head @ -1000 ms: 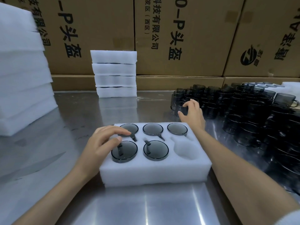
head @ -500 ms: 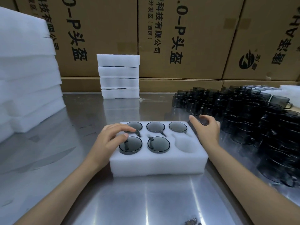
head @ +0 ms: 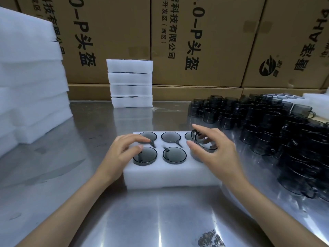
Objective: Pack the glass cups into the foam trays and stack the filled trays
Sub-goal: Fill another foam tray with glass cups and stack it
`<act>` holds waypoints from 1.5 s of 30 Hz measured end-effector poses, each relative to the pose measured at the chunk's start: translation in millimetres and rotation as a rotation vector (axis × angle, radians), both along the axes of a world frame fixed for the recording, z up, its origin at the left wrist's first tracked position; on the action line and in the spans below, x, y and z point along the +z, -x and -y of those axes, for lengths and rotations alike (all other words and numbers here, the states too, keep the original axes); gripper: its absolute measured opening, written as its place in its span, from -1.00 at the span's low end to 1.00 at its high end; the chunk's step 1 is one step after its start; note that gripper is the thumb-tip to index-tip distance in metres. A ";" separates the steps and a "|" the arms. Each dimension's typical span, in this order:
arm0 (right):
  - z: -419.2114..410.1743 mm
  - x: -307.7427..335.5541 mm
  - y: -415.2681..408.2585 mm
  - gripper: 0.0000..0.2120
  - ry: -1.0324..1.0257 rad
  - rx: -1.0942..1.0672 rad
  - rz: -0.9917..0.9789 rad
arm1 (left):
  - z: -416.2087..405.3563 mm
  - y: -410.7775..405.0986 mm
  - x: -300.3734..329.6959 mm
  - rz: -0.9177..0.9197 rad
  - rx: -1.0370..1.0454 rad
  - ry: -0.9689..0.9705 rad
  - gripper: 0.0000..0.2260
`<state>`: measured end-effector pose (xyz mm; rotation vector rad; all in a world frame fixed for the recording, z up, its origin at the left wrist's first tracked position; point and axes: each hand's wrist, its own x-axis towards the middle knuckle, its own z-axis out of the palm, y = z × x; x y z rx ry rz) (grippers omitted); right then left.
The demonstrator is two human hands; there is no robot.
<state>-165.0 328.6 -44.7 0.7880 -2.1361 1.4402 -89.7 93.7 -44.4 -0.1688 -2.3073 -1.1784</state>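
Two bare arms reach forward from the bottom of the view over a shiny metal table (head: 160, 220). The left hand (head: 122, 150) lies on the near left part of a white foam tray (head: 170, 177). Its fingers are spread and gently bent, with the fingertips resting on the foam between two cups, holding nothing. The right hand (head: 213, 152) is over the near right hole of the tray. Its thumb and fingers curl around a dark glass cup (head: 204, 141) and grip it, tipped a little, just above that hole. The hole itself is mostly hidden by the hand, so I cannot tell if the cup touches the foam yet. Five more cups sit in the other holes of the tray, three in the far row and two in the near row. To the right, a big crowd of loose cups (head: 267, 125) stands on the table. Far back, four filled trays (head: 130, 82) are stacked against brown boxes (head: 204, 41). On the left is a tall pile of foam (head: 30, 82).
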 end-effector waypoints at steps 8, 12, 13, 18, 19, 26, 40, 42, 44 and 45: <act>-6.3 5.1 -1.5 -0.68 -0.168 0.008 0.014 | 4.7 1.2 -2.5 0.052 0.027 0.034 -0.73; -9.2 6.0 -2.3 -0.63 -0.187 0.059 0.033 | 7.5 -0.4 -1.7 0.053 0.027 0.080 -0.59; -10.6 6.6 -3.3 -0.58 -0.206 0.067 0.030 | 7.1 -0.9 -1.0 0.051 0.024 0.075 -0.58; -25.5 11.8 -7.4 -0.40 -0.233 0.034 -0.002 | -4.0 -6.0 9.5 0.017 0.011 0.034 -0.75; -29.8 11.7 -8.3 -0.41 -0.215 0.031 -0.008 | -9.1 -8.1 13.2 -0.013 0.014 0.054 -0.74; -37.0 5.6 -21.0 -0.49 -0.386 0.066 -0.144 | -72.0 -26.6 15.9 -0.218 -0.076 0.746 -0.56; -32.0 -5.5 -27.1 -0.53 -0.552 0.051 0.025 | -87.7 -27.8 2.9 -0.045 -0.060 0.828 -0.52; -33.1 -7.9 -25.8 -0.57 -0.414 0.020 0.043 | -82.4 -28.7 3.2 -0.072 -0.052 0.813 -0.54; -36.1 -8.2 -22.7 -0.50 -0.266 -0.030 0.135 | -72.0 -29.6 5.1 -0.082 -0.022 0.717 -0.57; -37.7 -8.3 -20.7 -0.43 -0.216 -0.058 0.197 | -65.1 -30.1 7.7 -0.084 0.017 0.643 -0.56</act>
